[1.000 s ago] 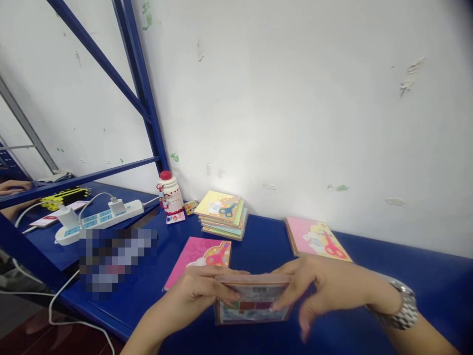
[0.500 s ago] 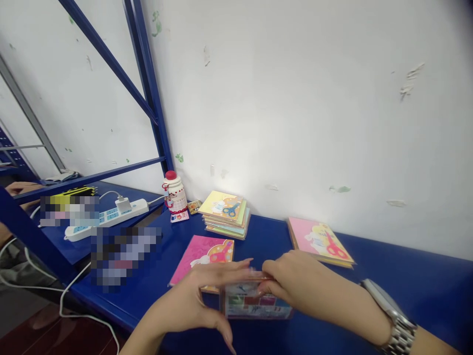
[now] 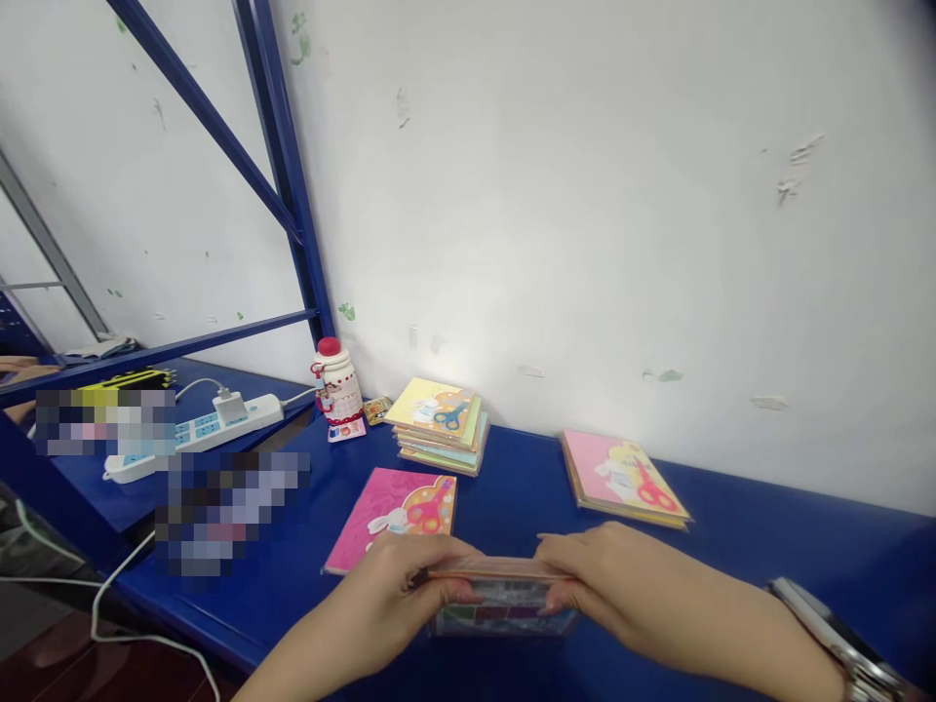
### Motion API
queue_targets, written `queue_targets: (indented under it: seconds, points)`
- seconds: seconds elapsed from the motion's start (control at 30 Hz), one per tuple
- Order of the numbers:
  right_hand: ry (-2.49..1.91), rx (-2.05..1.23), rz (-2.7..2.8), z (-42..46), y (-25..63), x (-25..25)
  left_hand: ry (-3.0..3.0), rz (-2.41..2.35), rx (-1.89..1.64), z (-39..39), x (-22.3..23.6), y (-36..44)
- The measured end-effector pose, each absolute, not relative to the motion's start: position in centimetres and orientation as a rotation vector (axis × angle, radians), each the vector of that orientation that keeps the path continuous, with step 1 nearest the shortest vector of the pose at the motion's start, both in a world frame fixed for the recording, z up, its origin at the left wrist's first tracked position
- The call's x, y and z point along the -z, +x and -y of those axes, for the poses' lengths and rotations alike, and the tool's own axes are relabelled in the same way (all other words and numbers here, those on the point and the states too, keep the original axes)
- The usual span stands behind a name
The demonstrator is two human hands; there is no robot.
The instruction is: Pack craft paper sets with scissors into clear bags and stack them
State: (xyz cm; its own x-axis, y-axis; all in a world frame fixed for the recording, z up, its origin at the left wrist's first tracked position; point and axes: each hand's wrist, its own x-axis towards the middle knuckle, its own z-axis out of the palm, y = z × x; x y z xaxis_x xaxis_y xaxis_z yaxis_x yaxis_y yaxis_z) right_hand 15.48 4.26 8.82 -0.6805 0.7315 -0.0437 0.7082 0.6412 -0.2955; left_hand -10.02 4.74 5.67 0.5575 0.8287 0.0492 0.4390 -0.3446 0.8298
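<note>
Low in the middle, both my hands grip a stack of thin booklets (image 3: pixel 504 595) standing on edge on the blue tabletop (image 3: pixel 790 546). My left hand (image 3: pixel 402 590) pinches the stack's left end with curled fingers. My right hand (image 3: pixel 606 580) holds the right end, a metal watch on its wrist. The stack's back cover, with coloured squares, faces me. A pink booklet with a red scissors picture (image 3: pixel 399 512) lies flat just beyond my left hand.
A pile of booklets (image 3: pixel 441 424) sits by the wall, and a pink pile (image 3: pixel 621 478) lies to the right. A small white bottle with a red cap (image 3: pixel 336 385), a white power strip (image 3: pixel 197 434) with cables and a blue metal frame (image 3: pixel 285 205) stand at the left.
My left hand, spread open half a second ago, has closed on the stack's left end. My right hand has shifted to the right end. The stack stands lower and more edge-on.
</note>
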Motion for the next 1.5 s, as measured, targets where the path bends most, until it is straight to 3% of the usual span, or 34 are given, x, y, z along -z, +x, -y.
queue_targets:
  seconds: [0.3, 0.47, 0.6, 0.8, 1.0, 1.23, 1.5]
  points:
    - [-0.953, -0.955, 2.58, -4.0, 17.0, -9.2, 2.125, -0.823, -0.458, -5.2, -7.1, -11.5]
    - [-1.076, -0.999, 2.447, -4.9, 17.7, -7.8, 2.15, -0.814, -0.456, -5.9, -6.3, -11.9]
    - [-1.075, -0.737, 2.499, -4.6, 18.1, -7.5, 2.255, -0.777, -0.382, -6.6, -7.0, -12.5]
    - [-0.693, 0.001, 2.604, -4.0, 16.4, -8.2, 2.75, -0.725, -0.33, -6.7, -10.5, -15.1]
    - [-0.321, 0.408, 2.545, -8.4, 11.7, -3.3, 3.141, -0.767, -0.429, -7.8, -7.0, -19.4]
    - [-0.171, 0.474, 2.586, -11.7, 6.9, 1.7, 3.097, -0.878, -0.469, -8.9, -0.6, -23.4]
    - [-0.319, 0.324, 2.647, -11.4, 6.5, 3.2, 3.05, -0.823, -0.38, -10.0, 0.3, -24.4]
